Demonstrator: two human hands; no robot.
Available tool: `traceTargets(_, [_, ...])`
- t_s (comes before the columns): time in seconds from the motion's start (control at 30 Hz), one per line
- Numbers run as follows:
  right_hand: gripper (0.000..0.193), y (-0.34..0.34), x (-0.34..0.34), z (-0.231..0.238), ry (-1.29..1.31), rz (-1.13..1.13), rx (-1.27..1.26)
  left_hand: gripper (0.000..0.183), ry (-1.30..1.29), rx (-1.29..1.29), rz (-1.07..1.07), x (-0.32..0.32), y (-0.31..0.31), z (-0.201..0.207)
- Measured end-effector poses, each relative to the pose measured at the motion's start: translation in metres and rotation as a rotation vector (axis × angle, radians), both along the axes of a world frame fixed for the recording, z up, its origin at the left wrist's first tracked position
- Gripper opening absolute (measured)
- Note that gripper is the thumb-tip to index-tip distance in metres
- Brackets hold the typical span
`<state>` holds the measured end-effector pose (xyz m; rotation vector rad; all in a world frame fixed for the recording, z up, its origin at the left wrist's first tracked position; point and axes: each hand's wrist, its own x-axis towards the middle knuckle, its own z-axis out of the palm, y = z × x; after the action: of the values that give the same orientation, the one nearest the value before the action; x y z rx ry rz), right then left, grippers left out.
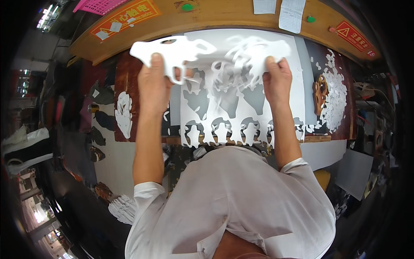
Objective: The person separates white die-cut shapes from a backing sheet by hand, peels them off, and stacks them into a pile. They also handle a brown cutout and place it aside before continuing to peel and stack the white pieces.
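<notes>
Above the worktable, my left hand (156,84) grips a flat white cut-out piece (159,49), thumb on top and fingers underneath. The piece has curved edges and openings. My right hand (278,83) pinches more white cut-out pieces (276,48); their far ends are smeared by motion, so I cannot tell how many there are. Beneath both hands lies a white sheet (286,97) with rows of shaped holes, and grey board shows through them. Between my hands, a blurred white strip (219,71) stands up from the sheet; whether it is attached cannot be made out.
A yellow-brown machine beam (215,19) crosses behind the table. At the right, a brown cutting die (319,93) stands beside a heap of small white scraps (337,101). Stacked white pieces (124,114) lie at the left edge. A pink basket (99,5) sits far left.
</notes>
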<state>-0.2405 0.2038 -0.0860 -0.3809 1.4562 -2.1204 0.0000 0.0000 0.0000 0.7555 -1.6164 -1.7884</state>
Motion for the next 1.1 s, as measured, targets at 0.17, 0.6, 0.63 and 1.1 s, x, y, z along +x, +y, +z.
traceTargets(0.17, [0.029,0.013,-0.007,0.007,-0.289,-0.164,-0.495,0.043,0.015,0.018,0.242,0.031,-0.015,-0.01])
traceTargets(0.6, [0.034,0.013,-0.02,-0.019,-0.128,0.104,-0.409,0.048,0.276,0.052,0.341,0.018,-0.03,-0.012])
traceTargets(0.63, [0.038,0.022,-0.025,-0.023,-0.124,0.047,-0.462,0.047,0.237,0.073,0.4,0.028,-0.039,-0.013])
traceTargets(1.1, [0.037,0.06,-0.028,-0.009,0.001,0.17,-0.139,0.041,-0.092,0.031,0.271,0.055,-0.045,-0.009])
